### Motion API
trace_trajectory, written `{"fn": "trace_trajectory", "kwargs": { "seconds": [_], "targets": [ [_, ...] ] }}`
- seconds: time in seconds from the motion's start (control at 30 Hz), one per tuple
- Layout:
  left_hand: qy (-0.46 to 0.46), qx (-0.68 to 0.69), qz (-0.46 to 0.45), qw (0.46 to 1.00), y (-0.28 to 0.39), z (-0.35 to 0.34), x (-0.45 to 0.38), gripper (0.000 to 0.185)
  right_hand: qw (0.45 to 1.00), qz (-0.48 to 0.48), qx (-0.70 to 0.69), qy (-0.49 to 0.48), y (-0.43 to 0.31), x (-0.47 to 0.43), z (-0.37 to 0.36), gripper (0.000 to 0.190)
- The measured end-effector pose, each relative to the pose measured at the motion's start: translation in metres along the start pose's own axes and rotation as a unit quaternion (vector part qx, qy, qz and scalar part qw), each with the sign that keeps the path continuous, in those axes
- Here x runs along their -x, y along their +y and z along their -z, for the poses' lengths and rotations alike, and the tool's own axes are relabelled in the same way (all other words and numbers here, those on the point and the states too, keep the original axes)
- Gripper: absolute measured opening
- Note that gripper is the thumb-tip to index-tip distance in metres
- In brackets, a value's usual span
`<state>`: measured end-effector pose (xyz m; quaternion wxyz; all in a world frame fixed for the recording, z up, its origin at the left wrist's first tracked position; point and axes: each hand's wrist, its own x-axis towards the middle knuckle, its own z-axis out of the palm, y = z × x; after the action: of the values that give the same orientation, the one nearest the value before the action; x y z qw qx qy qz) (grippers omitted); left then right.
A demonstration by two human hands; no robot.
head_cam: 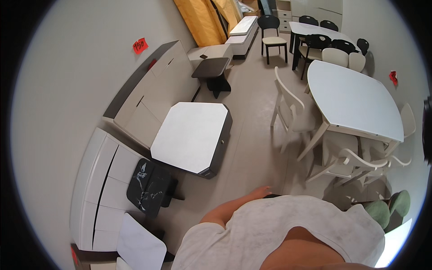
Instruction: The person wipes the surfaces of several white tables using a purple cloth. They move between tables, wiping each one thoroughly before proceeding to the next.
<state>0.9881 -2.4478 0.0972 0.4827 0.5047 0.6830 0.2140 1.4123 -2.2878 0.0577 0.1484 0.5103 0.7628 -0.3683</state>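
Note:
My left hand [263, 191] hangs in front of my waist at the lower middle, small and partly blurred, beside a dark strip of clothing. Whether its fingers are apart or closed is not clear. My right hand is out of view. Ahead to the left stands a low square table [192, 135] with a white top, cut corners and dark sides with a small knob. Nearer, by the left wall, are a black side table [145, 189] with white marbling and a white marbled side table [140, 239]. To the right is a white-topped dining table [357, 98] with pale wooden chairs [292, 104].
Pale cabinets [145, 104] line the left wall, with a dark side table [212, 67] beyond. Farther back are a black chair [273, 40], another white table [320, 32] with black chairs, and yellow wrapped panels [199, 20]. Green seats [376, 214] stand at the lower right.

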Motion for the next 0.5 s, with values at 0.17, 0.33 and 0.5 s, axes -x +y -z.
{"fn": "trace_trajectory", "kwargs": {
  "seconds": [0.17, 0.33, 0.5],
  "targets": [
    [0.038, 0.05, 0.09, 0.994, -0.03, 0.005, 0.001, 0.054, 0.99, 0.14, -0.019, -0.007, -0.079, -0.142, 0.052, 0.053],
    [0.114, 0.144, 0.117, 0.976, -0.123, -0.03, 0.044, 0.049, 0.956, 0.259, -0.117, -0.071, -0.266, -0.179, 0.078, 0.042],
    [0.115, 0.194, 0.156, 0.962, -0.143, -0.033, 0.04, 0.05, 0.91, 0.286, -0.195, -0.23, -0.372, -0.17, 0.074, 0.043]
  ]
}}
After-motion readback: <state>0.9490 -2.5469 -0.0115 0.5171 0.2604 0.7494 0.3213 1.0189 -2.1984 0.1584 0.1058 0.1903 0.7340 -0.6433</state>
